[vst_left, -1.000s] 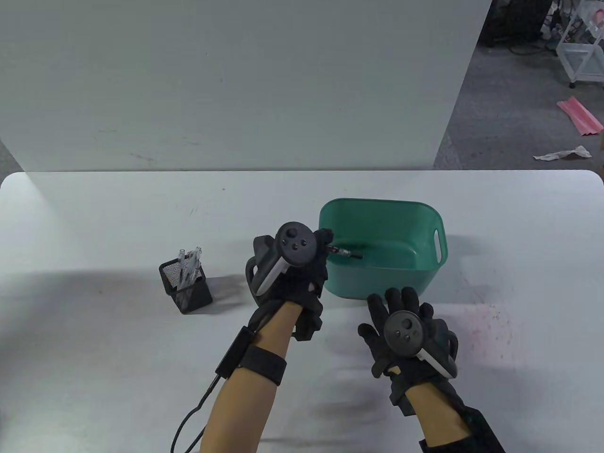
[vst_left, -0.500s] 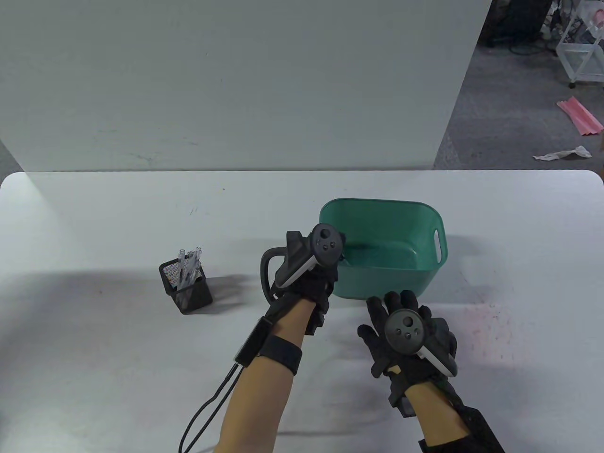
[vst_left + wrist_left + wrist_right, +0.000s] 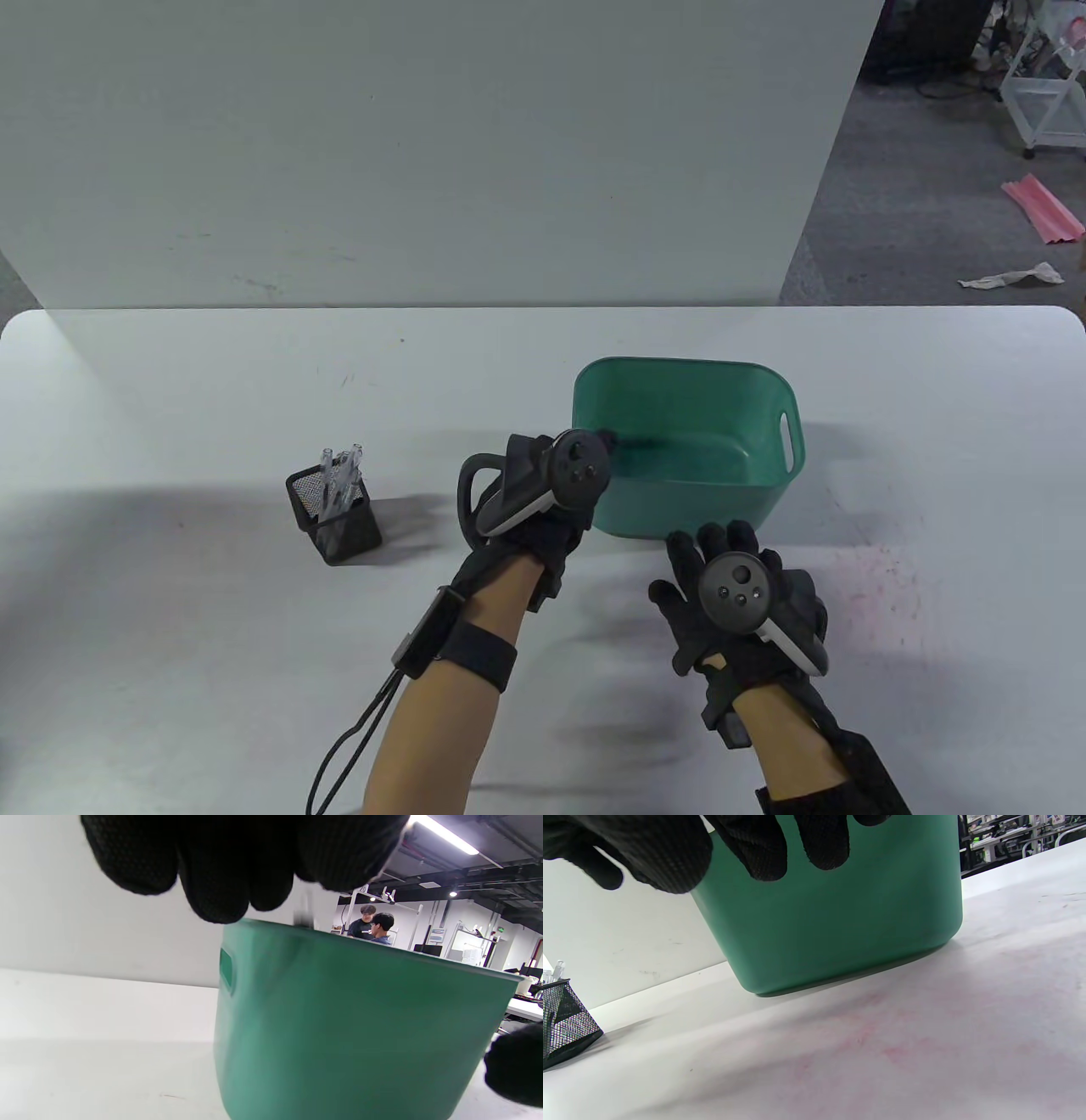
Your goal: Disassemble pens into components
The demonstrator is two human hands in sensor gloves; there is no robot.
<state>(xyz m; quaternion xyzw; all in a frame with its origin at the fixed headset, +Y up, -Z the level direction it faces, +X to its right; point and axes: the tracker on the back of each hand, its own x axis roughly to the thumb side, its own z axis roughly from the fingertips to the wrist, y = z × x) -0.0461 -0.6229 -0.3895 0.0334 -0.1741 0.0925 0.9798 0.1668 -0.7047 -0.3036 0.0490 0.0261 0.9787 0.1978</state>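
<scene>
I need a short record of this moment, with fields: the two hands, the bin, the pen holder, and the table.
left hand: at the near left rim of the bin, fingers over the edge; whether it holds something cannot be told
right hand: flat, fingers spread, in front of the bin, holds nothing
bin: green, with a handle slot, stands on the table
pen holder: black mesh, left of the bin, clear pen parts upright in it
table: white, faint pink stains at the right
</scene>
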